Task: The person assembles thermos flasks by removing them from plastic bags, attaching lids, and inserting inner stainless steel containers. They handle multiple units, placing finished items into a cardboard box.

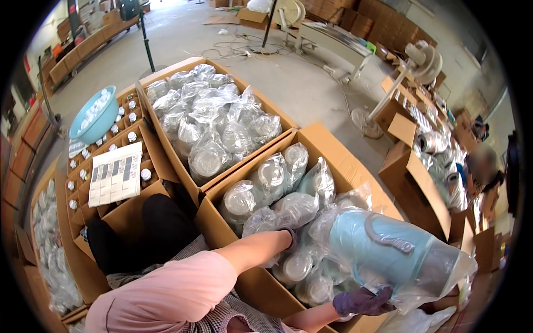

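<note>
A large light-blue cylindrical container (369, 244), with a curved grey strip on its side and a clear end, lies tilted in a clear plastic bag above the box at my right. My right hand (363, 301), in a purple glove, grips its lower side near the clear end. My left hand (290, 238), gloved too, is at the crumpled bags by the container's other end; its fingers are mostly hidden. Below both hands, an open cardboard box (355, 166) holds several bagged containers (240, 200) with round pale ends.
A second box (277, 119) of bagged items adjoins beyond. At left, a divided carton (161, 166) holds white-capped bottles, a printed sheet (115, 173) and a blue basin (93, 119) with white pieces. A pedestal fan (425, 64) stands far right; another person (483, 166) is near boxes there.
</note>
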A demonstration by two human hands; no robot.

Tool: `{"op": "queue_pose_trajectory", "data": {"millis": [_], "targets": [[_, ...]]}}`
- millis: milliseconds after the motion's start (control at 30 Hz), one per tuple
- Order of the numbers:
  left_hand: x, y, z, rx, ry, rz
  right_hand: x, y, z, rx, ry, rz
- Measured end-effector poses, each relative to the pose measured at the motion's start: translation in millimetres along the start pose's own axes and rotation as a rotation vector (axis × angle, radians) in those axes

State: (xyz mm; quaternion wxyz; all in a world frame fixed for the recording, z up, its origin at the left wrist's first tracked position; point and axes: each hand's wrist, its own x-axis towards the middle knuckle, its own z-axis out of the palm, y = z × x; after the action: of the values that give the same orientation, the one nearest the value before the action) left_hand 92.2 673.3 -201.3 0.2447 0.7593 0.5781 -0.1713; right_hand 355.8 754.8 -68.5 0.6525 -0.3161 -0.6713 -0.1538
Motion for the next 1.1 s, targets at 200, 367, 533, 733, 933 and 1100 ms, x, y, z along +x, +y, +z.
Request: {"op": "queue_pose_trajectory", "data": {"millis": [200,367,533,733,933,1100], "targets": [[-54.8,6.6,-30.1,-0.416,0.417,-0.113,35.0,-27.9,20.4,0.242,0.131,0.131],[-183.8,20.5,-52.5,-0.355,1.695,-0.259,30.0,-85.9,59.3,1.169,0.128,0.713],[-288.5,48.9,-39.4,-2.426,0.847,0.254,-29.2,-209.8,71.8,1.424,-0.601,0.818],[-392.2,39.3,45.1,-1.788,1.934,0.287,-107.5,-377.3,8.9,1.72,-1.503,0.532],[-542.3,91.3,153.3,-1.868,2.162,0.286,-125.0,-463.0,-22.4,1.667,-2.041,0.004],[-577.2,148.1,193.8,-1.874,2.294,0.196,-56.3,-535.3,9.3,1.75,-1.765,0.181]]}}
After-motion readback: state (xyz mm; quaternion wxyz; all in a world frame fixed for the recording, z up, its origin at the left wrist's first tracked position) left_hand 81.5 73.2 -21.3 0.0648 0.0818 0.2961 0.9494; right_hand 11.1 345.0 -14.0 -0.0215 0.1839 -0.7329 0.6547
